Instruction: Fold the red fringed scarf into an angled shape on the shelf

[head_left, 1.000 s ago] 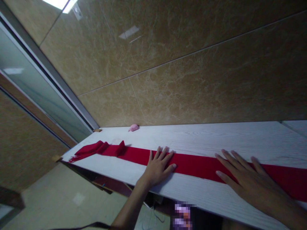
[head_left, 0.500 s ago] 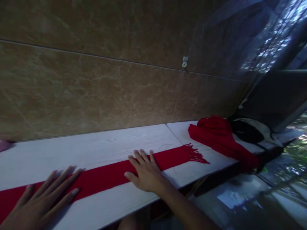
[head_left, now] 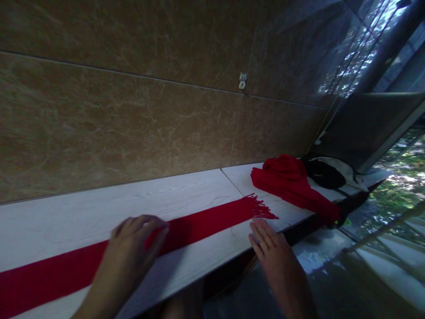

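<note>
A red scarf (head_left: pixel 206 223) lies flat along the white board table, its fringe (head_left: pixel 260 207) spread at the right end. Over the middle of the scarf is my left hand (head_left: pixel 133 241), lifted and slightly blurred; its fingers are bent and the thumb stands apart, with nothing seen between them. My right hand (head_left: pixel 270 243) is just below the fringe, by the table's front edge. Its fingers are stretched out and hold nothing; whether the fingertips touch the fringe I cannot tell.
A heap of red cloth (head_left: pixel 292 181) lies farther right on the white table (head_left: pixel 186 188), one end hanging over the front edge. Behind it sits a black and white bag-like item (head_left: pixel 327 173). A brown tiled wall (head_left: pixel 133 119) borders the back.
My left hand has risen off the scarf and moved right. My right hand has left the scarf's surface and shifted right to the fringe. The view has turned slightly right.
</note>
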{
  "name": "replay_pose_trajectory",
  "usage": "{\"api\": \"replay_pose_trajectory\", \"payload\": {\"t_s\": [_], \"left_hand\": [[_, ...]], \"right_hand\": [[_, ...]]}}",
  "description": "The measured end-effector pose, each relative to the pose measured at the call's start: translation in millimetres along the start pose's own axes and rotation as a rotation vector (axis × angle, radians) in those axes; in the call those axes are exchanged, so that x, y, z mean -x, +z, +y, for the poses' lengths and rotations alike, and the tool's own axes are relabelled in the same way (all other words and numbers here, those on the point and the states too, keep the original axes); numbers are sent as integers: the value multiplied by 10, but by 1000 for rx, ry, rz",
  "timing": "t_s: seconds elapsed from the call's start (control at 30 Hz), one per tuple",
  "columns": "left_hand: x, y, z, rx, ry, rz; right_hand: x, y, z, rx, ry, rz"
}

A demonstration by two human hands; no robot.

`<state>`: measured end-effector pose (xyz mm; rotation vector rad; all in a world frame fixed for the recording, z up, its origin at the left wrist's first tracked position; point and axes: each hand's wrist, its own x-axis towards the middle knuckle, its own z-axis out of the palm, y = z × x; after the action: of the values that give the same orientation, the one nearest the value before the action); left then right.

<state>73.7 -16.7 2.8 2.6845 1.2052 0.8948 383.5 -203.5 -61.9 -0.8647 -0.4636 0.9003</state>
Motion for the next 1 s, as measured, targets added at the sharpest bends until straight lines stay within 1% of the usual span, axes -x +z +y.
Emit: {"api": "replay_pose_trajectory", "payload": {"t_s": [0.03, 0.07, 0.1, 0.13, 0.17, 0.2, 0.23, 0.3, 0.37, 0.5, 0.57, 0.67, 0.73, 0.8, 0.87, 0.9, 0.93, 1.0], "left_hand": [[-171, 83, 396, 8, 28, -51], [-328, 177, 783, 24, 62, -142], [-464, 281, 1137, 52, 99, -235], [-579, 393, 1441, 82, 135, -316], [-672, 509, 1684, 103, 158, -364], [-747, 625, 1863, 105, 168, -407], [-804, 735, 1982, 94, 167, -441], [-881, 919, 2081, 53, 148, -473], [-918, 1038, 2077, 17, 135, -473], [-937, 1128, 2034, 28, 134, -450], [-952, 1136, 2024, 93, 94, -434], [-997, 1106, 2011, 205, -11, -374], [-1023, 1053, 2018, 271, -58, -322], [-1034, 987, 2048, 334, -84, -276], [-1023, 929, 2100, 394, -107, -230], [-1008, 909, 2127, 407, -110, -217], [-987, 899, 2153, 406, -104, -221], [-930, 899, 2184, 408, -62, -276]], "right_hand": [[-7, -123, -5, -37, 4, 49], [-16, -220, -3, -62, -1, 91], [-25, -292, 4, -78, -12, 124], [-31, -341, 16, -87, -20, 147], [-33, -368, 29, -94, -24, 159], [-32, -379, 43, -101, -23, 163], [-28, -376, 55, -109, -19, 163], [-15, -347, 65, -129, -2, 155], [-5, -306, 53, -144, 24, 141], [-39, -219, -5, -184, 78, 106], [-100, -170, -22, -207, 83, 106], [-239, -61, -35, -202, 116, 95], [-342, 53, -60, -184, 152, 58], [-431, 197, -109, -180, 186, -5], [-501, 341, -171, -180, 202, -61], [-531, 402, -200, -175, 198, -68], [-560, 450, -225, -160, 187, -62], [-621, 504, -261, -78, 146, -52]]}}
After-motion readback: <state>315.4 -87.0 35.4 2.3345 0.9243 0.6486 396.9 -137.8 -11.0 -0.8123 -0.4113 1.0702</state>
